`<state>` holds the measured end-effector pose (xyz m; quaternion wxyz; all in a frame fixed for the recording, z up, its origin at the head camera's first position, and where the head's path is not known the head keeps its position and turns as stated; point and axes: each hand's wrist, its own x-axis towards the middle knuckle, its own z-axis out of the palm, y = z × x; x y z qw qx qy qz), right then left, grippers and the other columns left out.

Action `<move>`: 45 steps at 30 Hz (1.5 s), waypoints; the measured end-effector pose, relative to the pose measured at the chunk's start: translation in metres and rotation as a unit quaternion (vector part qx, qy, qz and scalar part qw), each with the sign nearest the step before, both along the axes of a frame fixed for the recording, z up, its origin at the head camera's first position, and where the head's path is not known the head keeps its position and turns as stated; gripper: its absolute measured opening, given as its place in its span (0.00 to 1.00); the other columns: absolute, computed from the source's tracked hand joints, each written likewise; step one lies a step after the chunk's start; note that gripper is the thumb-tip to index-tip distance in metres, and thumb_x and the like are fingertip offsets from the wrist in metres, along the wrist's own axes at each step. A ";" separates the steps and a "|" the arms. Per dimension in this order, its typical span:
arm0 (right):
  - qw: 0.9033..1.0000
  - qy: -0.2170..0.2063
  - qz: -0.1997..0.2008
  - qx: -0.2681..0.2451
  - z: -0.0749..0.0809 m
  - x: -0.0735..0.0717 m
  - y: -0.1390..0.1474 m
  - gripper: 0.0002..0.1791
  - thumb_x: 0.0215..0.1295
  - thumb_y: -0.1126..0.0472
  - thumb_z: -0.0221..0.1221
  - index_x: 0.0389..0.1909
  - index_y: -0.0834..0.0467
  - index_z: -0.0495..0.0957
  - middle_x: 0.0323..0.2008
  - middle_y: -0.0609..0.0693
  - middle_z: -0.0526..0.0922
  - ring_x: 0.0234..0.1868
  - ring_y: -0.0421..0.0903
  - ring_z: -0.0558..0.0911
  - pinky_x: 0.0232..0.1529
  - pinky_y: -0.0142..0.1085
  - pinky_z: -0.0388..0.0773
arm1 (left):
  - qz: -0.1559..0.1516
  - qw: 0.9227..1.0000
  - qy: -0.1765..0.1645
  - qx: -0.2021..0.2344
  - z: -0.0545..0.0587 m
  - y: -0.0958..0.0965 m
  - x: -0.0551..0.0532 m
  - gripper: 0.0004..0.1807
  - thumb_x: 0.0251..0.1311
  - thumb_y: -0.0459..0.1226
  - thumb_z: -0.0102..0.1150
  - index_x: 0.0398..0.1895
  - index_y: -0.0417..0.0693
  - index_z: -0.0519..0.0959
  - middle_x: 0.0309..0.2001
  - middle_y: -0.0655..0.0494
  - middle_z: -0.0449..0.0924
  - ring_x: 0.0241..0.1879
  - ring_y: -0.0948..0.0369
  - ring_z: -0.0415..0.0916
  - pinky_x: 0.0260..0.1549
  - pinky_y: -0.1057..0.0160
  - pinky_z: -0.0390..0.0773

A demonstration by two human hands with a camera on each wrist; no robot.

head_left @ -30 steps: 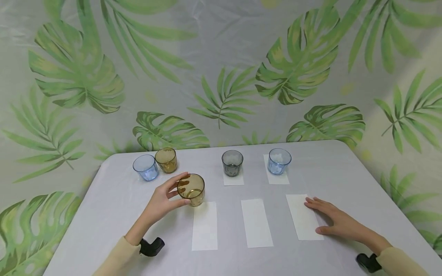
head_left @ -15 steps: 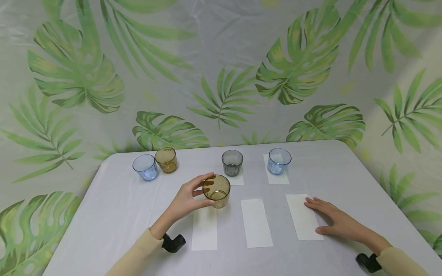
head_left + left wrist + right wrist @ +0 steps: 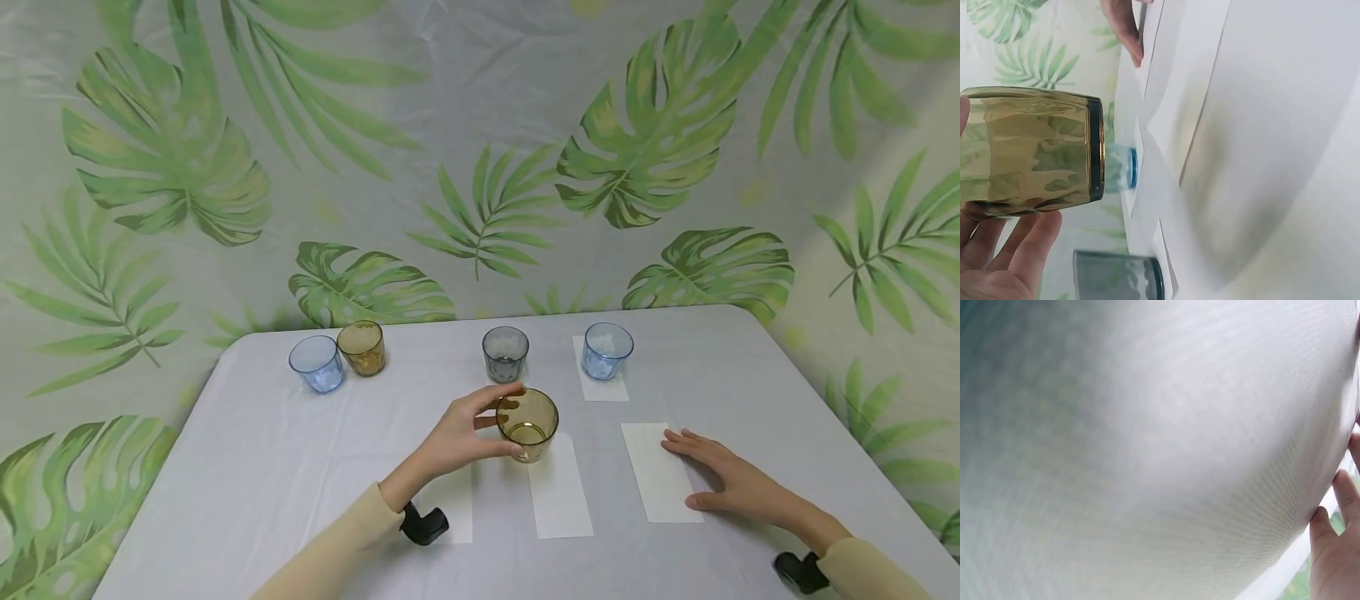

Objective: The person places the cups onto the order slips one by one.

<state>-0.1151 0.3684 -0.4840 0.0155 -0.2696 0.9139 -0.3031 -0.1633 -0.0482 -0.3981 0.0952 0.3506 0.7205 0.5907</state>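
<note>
My left hand (image 3: 463, 432) grips an amber glass (image 3: 527, 425) between thumb and fingers, its rim facing up. In the head view the glass overlaps the far end of the middle white paper strip (image 3: 562, 496). The left wrist view shows this amber glass (image 3: 1035, 150) held off the table, with its shadow on the cloth. My right hand (image 3: 738, 483) rests with spread fingers on the table, fingertips and thumb at the edge of the right paper strip (image 3: 656, 475). In the right wrist view, blurred white cloth (image 3: 1179, 425) fills most of the picture, with fingers (image 3: 1341, 544) at the right edge.
A grey glass (image 3: 506, 357) and a blue glass (image 3: 607, 354) stand at the back, the blue one on a paper strip. Another blue glass (image 3: 317, 367) and an amber one (image 3: 362, 350) stand close together at the back left. The left paper strip (image 3: 453, 508) lies partly under my left wrist.
My left hand has carried the amber glass to the right, from the left paper strip across to the middle one. My right hand has stayed in place.
</note>
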 end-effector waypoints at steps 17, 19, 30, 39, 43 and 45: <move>1.000 0.015 0.017 -0.005 -0.001 -0.002 0.002 0.39 0.53 0.52 0.69 0.65 0.58 0.68 0.69 0.36 0.61 0.67 0.21 0.44 0.56 0.11 0.40 | -0.063 0.998 0.011 -0.025 -0.001 0.066 -0.003 0.37 0.51 0.26 0.69 0.66 0.33 0.65 0.62 0.41 0.69 0.57 0.47 0.71 0.54 0.64 0.74; 1.000 0.017 0.016 -0.002 -0.002 -0.003 0.002 0.39 0.53 0.52 0.69 0.65 0.58 0.68 0.69 0.37 0.61 0.67 0.21 0.44 0.56 0.11 0.40 | -0.066 0.997 0.009 -0.028 0.000 0.072 -0.003 0.37 0.51 0.26 0.69 0.66 0.33 0.65 0.62 0.41 0.69 0.57 0.48 0.71 0.54 0.66 0.73; 1.000 0.002 0.006 -0.002 -0.003 -0.003 0.004 0.38 0.53 0.52 0.69 0.66 0.54 0.68 0.69 0.38 0.61 0.67 0.20 0.44 0.59 0.15 0.44 | -0.084 0.996 0.021 -0.031 -0.032 0.110 -0.015 0.39 0.51 0.28 0.70 0.67 0.38 0.65 0.63 0.47 0.68 0.57 0.55 0.71 0.52 0.72 0.73; 0.999 -0.010 -0.039 0.036 0.000 -0.003 0.003 0.38 0.50 0.50 0.70 0.61 0.59 0.70 0.63 0.68 0.65 0.68 0.29 0.50 0.62 0.37 0.59 | -0.094 0.994 0.034 -0.036 -0.040 0.128 -0.019 0.40 0.50 0.31 0.72 0.68 0.42 0.65 0.64 0.53 0.68 0.57 0.65 0.70 0.50 0.76 0.72; 0.997 -0.033 -0.054 0.048 0.001 -0.002 0.002 0.41 0.50 0.50 0.70 0.61 0.66 0.69 0.63 0.69 0.64 0.67 0.53 0.60 0.60 0.52 0.64 | -0.094 0.994 0.038 -0.045 -0.041 0.134 -0.019 0.41 0.50 0.32 0.72 0.68 0.43 0.65 0.64 0.54 0.68 0.56 0.68 0.69 0.49 0.77 0.72; 0.996 -0.044 -0.058 0.052 0.001 -0.003 0.002 0.42 0.50 0.50 0.70 0.62 0.69 0.67 0.64 0.70 0.64 0.64 0.63 0.61 0.60 0.51 0.64 | -0.095 0.993 0.044 -0.051 -0.042 0.137 -0.019 0.41 0.50 0.32 0.72 0.68 0.42 0.65 0.64 0.54 0.68 0.56 0.69 0.69 0.48 0.78 0.72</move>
